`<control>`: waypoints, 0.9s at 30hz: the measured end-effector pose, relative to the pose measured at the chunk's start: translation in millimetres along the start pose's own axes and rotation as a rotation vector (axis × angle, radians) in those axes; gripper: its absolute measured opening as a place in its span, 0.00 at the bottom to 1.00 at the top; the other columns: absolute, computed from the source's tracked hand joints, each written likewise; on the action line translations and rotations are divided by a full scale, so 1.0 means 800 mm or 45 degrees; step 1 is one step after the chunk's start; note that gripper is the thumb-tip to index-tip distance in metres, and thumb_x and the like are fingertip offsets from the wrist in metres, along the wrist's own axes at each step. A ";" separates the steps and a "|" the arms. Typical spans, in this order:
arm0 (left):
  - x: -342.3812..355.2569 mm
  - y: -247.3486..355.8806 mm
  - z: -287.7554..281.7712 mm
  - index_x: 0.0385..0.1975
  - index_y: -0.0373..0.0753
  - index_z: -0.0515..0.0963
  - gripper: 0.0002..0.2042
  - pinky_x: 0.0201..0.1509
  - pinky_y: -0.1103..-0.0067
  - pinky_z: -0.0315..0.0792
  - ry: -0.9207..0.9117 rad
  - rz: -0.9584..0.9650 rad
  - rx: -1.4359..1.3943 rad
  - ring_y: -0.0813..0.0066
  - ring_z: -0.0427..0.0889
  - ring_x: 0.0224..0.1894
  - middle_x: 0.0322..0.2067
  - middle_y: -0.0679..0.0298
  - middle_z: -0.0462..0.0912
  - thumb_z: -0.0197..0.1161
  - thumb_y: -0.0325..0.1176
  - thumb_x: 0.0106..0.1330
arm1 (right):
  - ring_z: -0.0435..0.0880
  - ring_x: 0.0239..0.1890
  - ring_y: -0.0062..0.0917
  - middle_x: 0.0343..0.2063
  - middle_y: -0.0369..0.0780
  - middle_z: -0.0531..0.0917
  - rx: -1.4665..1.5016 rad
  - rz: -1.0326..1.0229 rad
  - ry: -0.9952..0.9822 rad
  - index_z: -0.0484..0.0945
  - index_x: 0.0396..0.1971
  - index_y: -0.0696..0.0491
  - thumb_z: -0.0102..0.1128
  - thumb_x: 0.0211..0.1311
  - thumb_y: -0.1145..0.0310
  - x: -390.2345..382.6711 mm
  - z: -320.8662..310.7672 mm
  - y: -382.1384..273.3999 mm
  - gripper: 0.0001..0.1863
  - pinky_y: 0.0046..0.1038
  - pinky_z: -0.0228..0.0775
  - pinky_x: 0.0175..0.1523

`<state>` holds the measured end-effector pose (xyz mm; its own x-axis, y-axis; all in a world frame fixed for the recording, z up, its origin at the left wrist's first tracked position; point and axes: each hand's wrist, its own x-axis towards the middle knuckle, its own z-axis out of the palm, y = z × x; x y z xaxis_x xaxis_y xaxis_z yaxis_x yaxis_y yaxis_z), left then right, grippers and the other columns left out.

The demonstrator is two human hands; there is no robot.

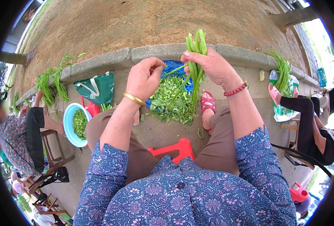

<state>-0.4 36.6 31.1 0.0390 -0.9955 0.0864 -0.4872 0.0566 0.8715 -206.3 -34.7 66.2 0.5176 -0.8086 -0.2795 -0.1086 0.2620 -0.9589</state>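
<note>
Stems (196, 47) are green, the basin (68, 126) light blue, the shirt (155, 196) floral blue.

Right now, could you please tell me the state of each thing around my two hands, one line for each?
Right hand: closed
Green stems: bunched, held by the right hand
Left hand: fingers curled; whether holding anything, unclear
Cut greens: loose, heaped
Blue plastic: spread under the heap
Light-blue basin: upright, containing chopped greens
Green bag: set down; whether open, unclear
</note>
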 end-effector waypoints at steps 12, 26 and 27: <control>0.004 0.012 0.003 0.33 0.33 0.79 0.07 0.32 0.87 0.67 -0.338 -0.223 -0.491 0.89 0.70 0.27 0.25 0.74 0.77 0.64 0.30 0.63 | 0.80 0.30 0.19 0.29 0.36 0.81 -0.068 -0.042 -0.112 0.79 0.35 0.59 0.59 0.63 0.56 0.000 -0.004 0.003 0.17 0.22 0.72 0.37; 0.004 0.008 0.012 0.27 0.34 0.74 0.06 0.28 0.86 0.64 -0.427 -0.057 -0.123 0.89 0.68 0.25 0.21 0.74 0.72 0.59 0.29 0.65 | 0.79 0.29 0.17 0.25 0.35 0.80 -0.478 -0.165 -0.127 0.78 0.32 0.60 0.58 0.64 0.59 0.004 -0.002 0.013 0.16 0.22 0.71 0.34; 0.005 0.006 0.011 0.27 0.34 0.73 0.06 0.28 0.86 0.65 -0.426 -0.061 -0.172 0.88 0.68 0.25 0.21 0.74 0.72 0.58 0.29 0.65 | 0.79 0.29 0.17 0.24 0.35 0.80 -0.444 -0.193 -0.106 0.78 0.32 0.60 0.57 0.64 0.59 0.004 -0.002 0.013 0.16 0.22 0.71 0.34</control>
<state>-10.7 32.3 31.6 -0.2398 -0.9657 -0.0996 -0.3711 -0.0037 0.9286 -207.1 -35.7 55.6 0.6157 -0.7750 -0.1425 -0.3001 -0.0633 -0.9518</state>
